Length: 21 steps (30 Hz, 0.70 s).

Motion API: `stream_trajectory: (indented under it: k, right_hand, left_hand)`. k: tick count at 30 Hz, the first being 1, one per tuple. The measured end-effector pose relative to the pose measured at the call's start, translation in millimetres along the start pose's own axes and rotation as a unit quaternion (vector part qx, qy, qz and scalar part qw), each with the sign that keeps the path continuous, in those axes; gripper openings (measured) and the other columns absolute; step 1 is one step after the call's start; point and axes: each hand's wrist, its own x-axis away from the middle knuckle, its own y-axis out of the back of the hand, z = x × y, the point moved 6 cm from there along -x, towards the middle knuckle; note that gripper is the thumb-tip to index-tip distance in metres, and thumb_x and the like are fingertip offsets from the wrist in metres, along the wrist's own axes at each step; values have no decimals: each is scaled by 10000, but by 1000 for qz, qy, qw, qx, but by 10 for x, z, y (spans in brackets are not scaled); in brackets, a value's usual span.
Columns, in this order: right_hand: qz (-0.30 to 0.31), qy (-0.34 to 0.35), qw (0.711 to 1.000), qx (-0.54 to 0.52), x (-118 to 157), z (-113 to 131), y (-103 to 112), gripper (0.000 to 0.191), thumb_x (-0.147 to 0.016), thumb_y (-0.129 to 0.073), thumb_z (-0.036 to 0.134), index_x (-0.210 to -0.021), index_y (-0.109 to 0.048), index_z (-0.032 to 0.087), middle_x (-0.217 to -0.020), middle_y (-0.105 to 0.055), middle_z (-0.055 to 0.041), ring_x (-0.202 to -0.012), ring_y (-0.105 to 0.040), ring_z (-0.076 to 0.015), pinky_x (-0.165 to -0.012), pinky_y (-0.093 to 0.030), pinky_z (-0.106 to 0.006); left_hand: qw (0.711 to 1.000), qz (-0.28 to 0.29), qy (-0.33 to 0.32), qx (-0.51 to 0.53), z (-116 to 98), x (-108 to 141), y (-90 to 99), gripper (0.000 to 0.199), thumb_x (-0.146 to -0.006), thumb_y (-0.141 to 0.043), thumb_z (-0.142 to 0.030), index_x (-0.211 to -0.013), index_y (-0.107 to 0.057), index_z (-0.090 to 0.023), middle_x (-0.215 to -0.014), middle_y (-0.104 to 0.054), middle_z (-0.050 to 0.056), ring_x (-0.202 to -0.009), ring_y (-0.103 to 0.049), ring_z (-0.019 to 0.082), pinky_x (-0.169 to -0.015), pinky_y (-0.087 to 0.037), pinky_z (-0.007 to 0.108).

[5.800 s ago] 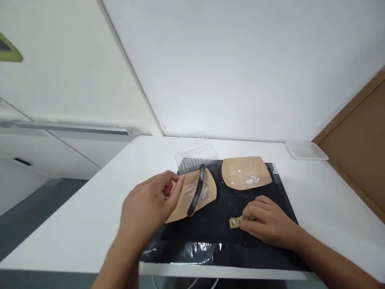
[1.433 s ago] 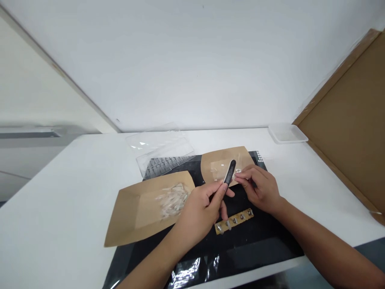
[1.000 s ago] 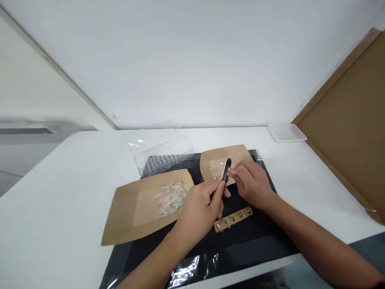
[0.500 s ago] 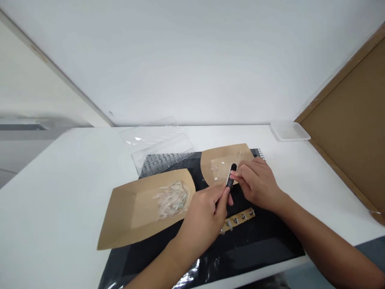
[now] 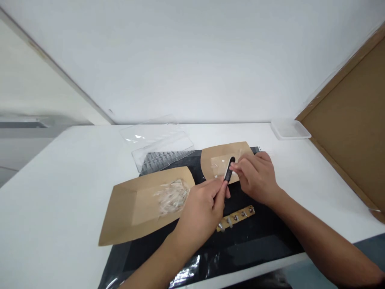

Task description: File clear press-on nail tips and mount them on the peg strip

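Note:
My left hand [image 5: 207, 200] pinches the lower end of a short black nail file [image 5: 229, 170] with a rounded tip and a pale edge. The file slants upward in front of me. My right hand [image 5: 257, 176] is closed beside it, thumb and fingertips pressed together at the file's upper part. Whatever those fingertips hold is too small to make out. Just under my hands lies a tan strip [image 5: 240, 216] carrying several small shiny metal pieces and clear bits. Behind the file sits a brown paper tray [image 5: 210, 154] with a few clear pieces.
A larger brown paper tray [image 5: 126, 208] at the left holds a heap of clear slivers [image 5: 174, 196]. Beneath everything is a black mat [image 5: 249, 249]. A clear compartment box [image 5: 164, 154] stands open behind. At the back right are a translucent lid-like tray [image 5: 290, 129] and a cardboard wall [image 5: 351, 120].
The file and both hands have shifted slightly up and left. My right fingertips stay against the file. More of the tan strip now shows.

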Motion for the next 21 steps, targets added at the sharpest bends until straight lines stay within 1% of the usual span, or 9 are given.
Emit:
stream_trajectory:
  k: [1, 4, 5, 9, 12, 13, 17, 20, 21]
  right_hand:
    - [-5, -3, 1000, -2, -6, -7, -9, 300, -1070, -542, 176, -773, -511, 207, -729, -653, 4, -624, -488, -138, -725, -312, -346]
    - [36, 29, 998, -38, -14, 40, -80, 326, -1080, -514, 187, -755, -500, 211, -690, -620, 17, -604, -474, -137, -720, -320, -339]
    - [38, 32, 998, -41, -14, 49, -82, 329, -1078, -517, 186, -751, -499, 212, -677, -609, 23, -597, -471, -136, -716, -317, -339]
    - [-10, 2, 1000, -24, -14, 24, -7, 307, -1059, -558, 161, -759, -512, 206, -689, -627, 23, -606, -495, -128, -722, -309, -342]
    - [28, 27, 998, -41, -9, 58, -35, 287, -1060, -539, 151, -779, -521, 205, -695, -627, 28, -609, -496, -126, -728, -312, -340]
    - [30, 30, 998, -40, -9, 62, -36, 286, -1059, -541, 151, -779, -520, 206, -693, -626, 30, -607, -495, -126, -727, -310, -340]
    - [-17, 13, 1000, -21, -26, 28, 20, 283, -1047, -581, 153, -776, -518, 204, -721, -666, 19, -618, -520, -121, -724, -304, -341]
    - [9, 41, 998, -37, -34, 50, -5, 267, -1050, -573, 155, -791, -530, 206, -718, -672, 22, -623, -532, -122, -727, -310, -337]
    - [7, 40, 998, -37, -37, 47, 0, 260, -1050, -579, 159, -798, -536, 207, -717, -676, 25, -620, -533, -122, -727, -309, -338]
  left_hand:
    - [1000, 4, 4, 1, 6, -1, -3, 391, -1083, -456, -266, -737, -629, -202, -552, -579, -41, -495, -527, 119, -573, -384, 254]
    - [1000, 7, 5, -2, 21, 2, -3, 393, -1079, -458, -257, -722, -613, -201, -540, -570, -42, -487, -521, 119, -570, -381, 255]
    - [1000, 6, 2, -3, 23, 3, 2, 391, -1078, -460, -256, -721, -612, -201, -544, -572, -40, -492, -524, 119, -573, -382, 255]
    - [1000, 5, -6, -4, 22, 12, 7, 390, -1080, -460, -258, -732, -626, -201, -559, -587, -37, -509, -537, 122, -592, -394, 255]
    - [1000, 8, -4, -5, 17, 16, 11, 394, -1080, -455, -259, -724, -615, -201, -562, -585, -37, -500, -526, 120, -587, -393, 257]
    - [1000, 6, -5, -4, 12, 15, 19, 396, -1082, -450, -264, -727, -615, -201, -567, -586, -36, -500, -526, 121, -583, -392, 257]
    - [1000, -8, -5, -8, -8, 9, 62, 410, -1091, -428, -288, -745, -628, -203, -591, -600, -25, -521, -544, 130, -578, -396, 260]
    - [1000, -9, -11, -16, -26, 11, 68, 409, -1086, -434, -271, -728, -620, -201, -594, -603, -22, -527, -547, 131, -585, -403, 263]
    - [1000, -9, -13, -14, -32, 13, 66, 408, -1085, -434, -267, -729, -621, -200, -596, -605, -21, -530, -550, 131, -591, -408, 265]
